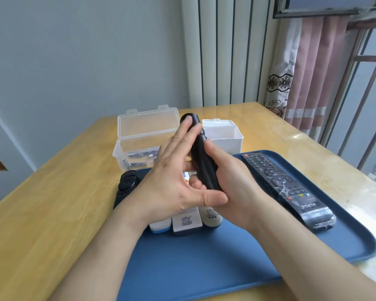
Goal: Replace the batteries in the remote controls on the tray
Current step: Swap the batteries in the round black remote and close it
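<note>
— What's the grip?

— The right hand (pixel 232 181) is wrapped round the lower half of a black remote (pixel 202 161), which is held up on end above the blue tray (pixel 226 257). The left hand (pixel 172 177) isn't gripping. Its fingers (pixel 182 135) lie straight along the upper part, pressing flat, with the thumb down near the bottom end.

— So the battery cover is the job?

— I'd judge so, though the cover itself is hidden. Best to keep the right hand firm as the anchor and push along the remote's length with flat fingers rather than prying. Staying over the tray means a loose cover or cell drops there.

— Count it up.

— Six remotes:
- the held one
- a long remote (pixel 287 187) on the tray's right side
- a round-pad remote (pixel 128 182) at its left edge
- three pale remotes (pixel 186 222) side by side under the hands

There are two boxes on the table (pixel 52 203) behind the tray. One is a clear box (pixel 139 135) with its lid up, holding batteries (pixel 138 164); the other is a white box (pixel 224 137). I count at least four batteries, and the hand hides some.
</note>
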Demonstrator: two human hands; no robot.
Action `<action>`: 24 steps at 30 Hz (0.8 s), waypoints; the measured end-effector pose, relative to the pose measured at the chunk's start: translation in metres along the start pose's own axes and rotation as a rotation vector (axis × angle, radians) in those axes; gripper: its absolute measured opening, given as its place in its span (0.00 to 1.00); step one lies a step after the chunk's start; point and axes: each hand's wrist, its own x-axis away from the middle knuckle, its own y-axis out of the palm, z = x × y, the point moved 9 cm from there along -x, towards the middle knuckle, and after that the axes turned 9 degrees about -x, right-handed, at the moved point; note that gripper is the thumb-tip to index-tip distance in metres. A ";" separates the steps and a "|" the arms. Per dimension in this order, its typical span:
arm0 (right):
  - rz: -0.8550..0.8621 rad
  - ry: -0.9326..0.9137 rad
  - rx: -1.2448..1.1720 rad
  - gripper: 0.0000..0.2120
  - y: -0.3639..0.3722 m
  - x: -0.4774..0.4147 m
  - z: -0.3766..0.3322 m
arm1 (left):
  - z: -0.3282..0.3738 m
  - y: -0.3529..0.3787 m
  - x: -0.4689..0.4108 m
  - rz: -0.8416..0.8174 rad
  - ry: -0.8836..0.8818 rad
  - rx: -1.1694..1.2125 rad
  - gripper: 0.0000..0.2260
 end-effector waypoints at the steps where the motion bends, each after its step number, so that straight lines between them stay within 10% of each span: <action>1: -0.017 0.007 0.029 0.13 0.002 0.002 -0.001 | -0.002 -0.003 0.000 -0.005 -0.024 0.112 0.52; 11: -0.107 0.123 -0.020 0.23 0.021 0.014 -0.012 | -0.048 -0.058 0.005 0.464 -0.220 0.507 0.23; 24: 0.244 0.026 0.010 0.31 -0.012 0.014 -0.025 | -0.059 -0.055 0.008 0.497 -0.348 0.412 0.06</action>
